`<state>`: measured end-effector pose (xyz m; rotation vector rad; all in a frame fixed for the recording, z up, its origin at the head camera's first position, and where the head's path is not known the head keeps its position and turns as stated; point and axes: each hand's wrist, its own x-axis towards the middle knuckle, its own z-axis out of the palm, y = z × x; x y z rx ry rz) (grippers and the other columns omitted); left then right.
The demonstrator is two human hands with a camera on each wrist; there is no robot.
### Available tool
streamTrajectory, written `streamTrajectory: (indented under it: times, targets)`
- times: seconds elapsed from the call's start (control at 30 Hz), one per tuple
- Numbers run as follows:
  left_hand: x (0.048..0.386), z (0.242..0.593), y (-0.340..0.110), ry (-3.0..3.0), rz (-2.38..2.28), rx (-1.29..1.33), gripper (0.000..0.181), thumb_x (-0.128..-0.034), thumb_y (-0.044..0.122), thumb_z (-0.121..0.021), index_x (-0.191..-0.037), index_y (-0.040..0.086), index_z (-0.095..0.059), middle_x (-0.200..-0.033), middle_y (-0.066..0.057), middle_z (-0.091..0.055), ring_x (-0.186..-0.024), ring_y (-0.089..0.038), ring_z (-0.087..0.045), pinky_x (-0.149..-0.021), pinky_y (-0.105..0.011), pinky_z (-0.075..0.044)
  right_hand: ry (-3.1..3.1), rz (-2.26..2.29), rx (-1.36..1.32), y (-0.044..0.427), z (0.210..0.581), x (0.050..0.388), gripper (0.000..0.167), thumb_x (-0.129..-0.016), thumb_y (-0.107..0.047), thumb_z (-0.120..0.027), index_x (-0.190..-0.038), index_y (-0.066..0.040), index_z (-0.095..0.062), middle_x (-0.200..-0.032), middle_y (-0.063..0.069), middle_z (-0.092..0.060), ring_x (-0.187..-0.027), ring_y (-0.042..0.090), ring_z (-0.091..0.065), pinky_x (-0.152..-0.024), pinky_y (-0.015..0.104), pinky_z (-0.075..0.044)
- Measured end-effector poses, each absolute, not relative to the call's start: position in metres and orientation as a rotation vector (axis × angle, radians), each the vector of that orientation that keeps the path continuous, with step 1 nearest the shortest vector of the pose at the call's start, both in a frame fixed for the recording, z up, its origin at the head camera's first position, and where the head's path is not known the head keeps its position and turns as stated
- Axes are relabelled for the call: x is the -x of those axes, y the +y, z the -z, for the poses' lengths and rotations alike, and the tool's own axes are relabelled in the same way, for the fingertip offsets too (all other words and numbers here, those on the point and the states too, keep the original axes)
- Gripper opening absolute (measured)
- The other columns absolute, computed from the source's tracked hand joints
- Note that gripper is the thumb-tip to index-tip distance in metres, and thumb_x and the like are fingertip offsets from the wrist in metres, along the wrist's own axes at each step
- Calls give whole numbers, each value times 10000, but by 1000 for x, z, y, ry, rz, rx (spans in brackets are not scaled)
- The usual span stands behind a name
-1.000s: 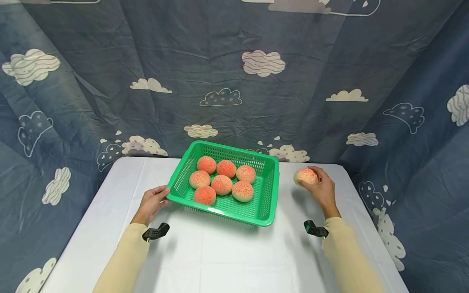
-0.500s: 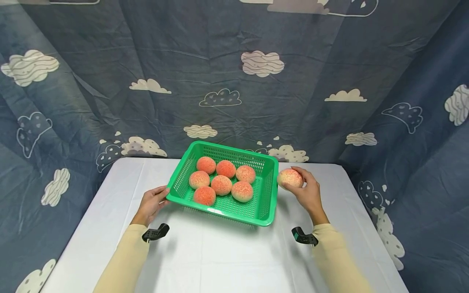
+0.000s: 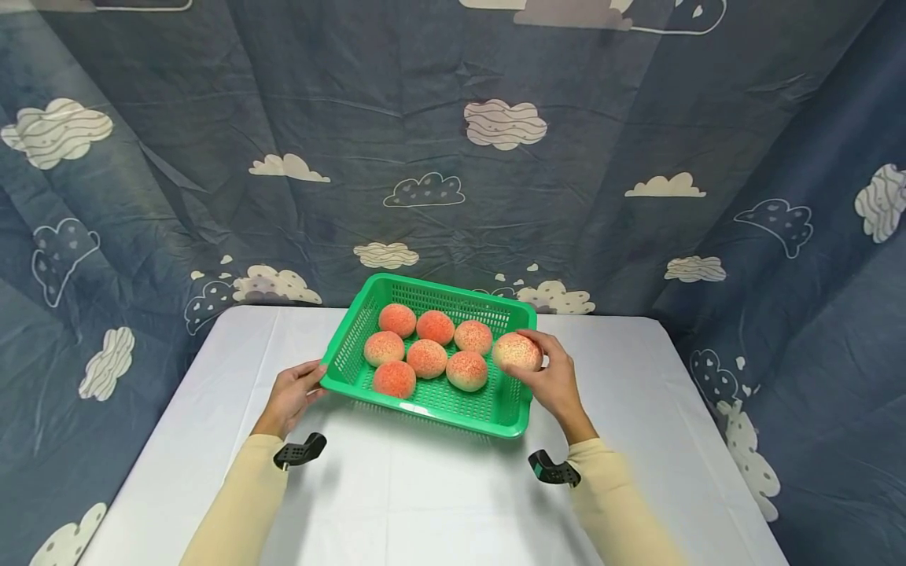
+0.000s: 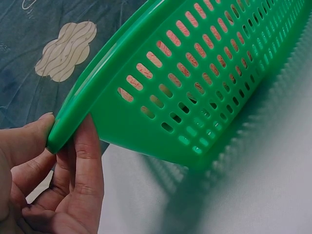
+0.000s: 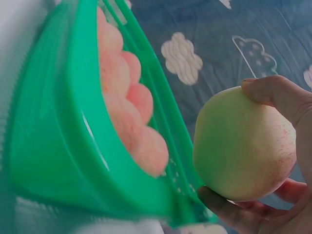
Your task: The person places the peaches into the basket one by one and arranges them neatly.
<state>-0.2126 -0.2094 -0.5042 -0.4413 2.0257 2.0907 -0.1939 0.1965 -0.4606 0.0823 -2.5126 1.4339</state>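
A green plastic basket (image 3: 425, 408) with slotted walls holds several pink-and-cream peaches (image 3: 427, 358), grouped toward its left and middle. My left hand (image 3: 292, 399) pinches the rim at the basket's near-left corner; in the left wrist view the thumb (image 4: 29, 139) lies on the outer side of the rim and fingers curl beneath it. My right hand (image 3: 555, 384) grips another peach (image 3: 515, 352) between thumb and fingers, over the right end of the basket. In the right wrist view this held peach (image 5: 239, 146) shows its pale underside, above and apart from the basket wall.
The basket sits on a table with a white cloth (image 3: 439, 503). Behind it and at both sides hangs a dark blue curtain (image 3: 425, 110) with cloud prints. A black wrist-worn device sits at each sleeve cuff (image 3: 591, 464).
My right hand has carried the held peach leftward, from beside the basket to over its right end. The left hand keeps its hold on the corner, and the basket stays in place.
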Motion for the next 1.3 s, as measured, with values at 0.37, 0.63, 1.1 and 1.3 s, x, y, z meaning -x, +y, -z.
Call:
streamTrajectory:
  times: [0.37, 0.63, 1.1, 1.3]
  targets:
    - [214, 505, -210, 2020, -2095, 436, 485, -1007, 145, -528, -1400, -105, -392, -1043, -19, -583, -822, -28, -596, -764, -197, -542, -2485, -1453, -184, 155, 472, 191, 587, -710, -115, -863, -1243, -95, -618, -1280, 129, -540, -1161, 333, -534, -895, 534, -502]
    - [214, 505, -210, 2033, -2091, 434, 473, -1009, 143, -523, -1393, -105, -401, -1034, -16, -586, -822, -33, -599, -777, -210, -545, -2521, -1473, -216, 131, 480, 189, 564, -701, -176, -872, -1213, -130, -641, -1248, 104, -566, -1122, 319, -546, -865, 524, -503]
    - [211, 503, -209, 2029, -2100, 424, 472, -1009, 142, -523, -1389, -111, -402, -1032, -21, -602, -814, -25, -597, -781, -213, -543, -2691, -1471, -250, 105, 490, 195, 566, -687, -243, -881, -1197, -150, -654, -1214, 92, -589, -1100, 296, -555, -881, 515, -485]
    - [212, 504, -209, 2019, -2104, 430, 471, -1006, 138, -528, -1383, -116, -405, -1022, -15, -594, -814, -32, -597, -755, -199, -542, -2753, -1458, -300, 102, 491, 201, 535, -674, -223, -893, -1154, -139, -673, -1158, 53, -612, -1100, 268, -532, -877, 482, -487]
